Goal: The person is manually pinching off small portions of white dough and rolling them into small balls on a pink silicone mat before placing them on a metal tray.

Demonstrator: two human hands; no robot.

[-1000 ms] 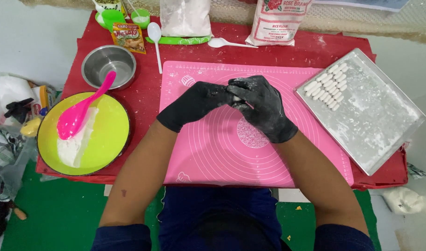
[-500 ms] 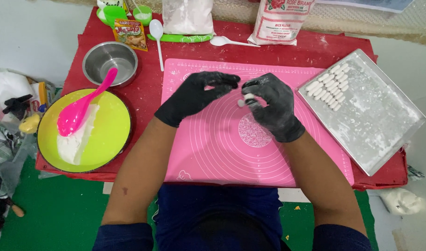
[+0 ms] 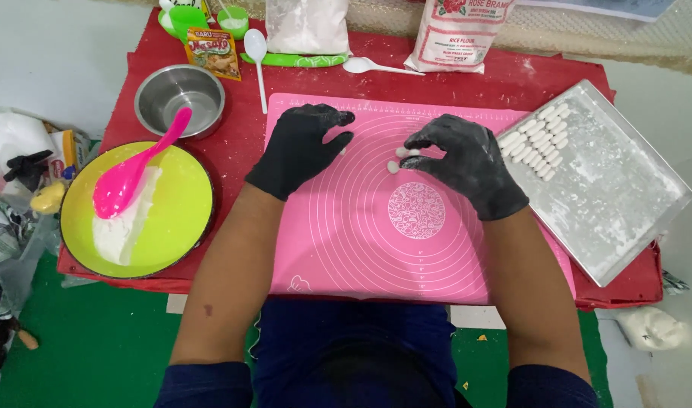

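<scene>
Starting at the left edge of the red table, a yellow-green plate holds a slab of white dough with a pink spoon lying across it. The plate's near rim sits close to the table's front edge, so a knock from the elbow could tip it to the floor, I think. Behind it stands a steel bowl.

On the pink mat the left hand, in a black glove, hovers with its fingers spread apart and nothing in them. Its fingertips look dusted, and dough could stick to them and tear the next piece.

Toward the mat's far edge, the right hand pinches a small white dough piece between thumb and fingertips, closed on it; a second piece lies on the mat just below, almost touching. Too hard a squeeze would likely flatten the pinched one, and a careless sweep of the hand could smear the loose one.

At the right edge, a metal tray carries rows of finished dough pieces in its far-left corner. Its near corner overhangs the table, so leaning on it might flip it and scatter the rows.
</scene>
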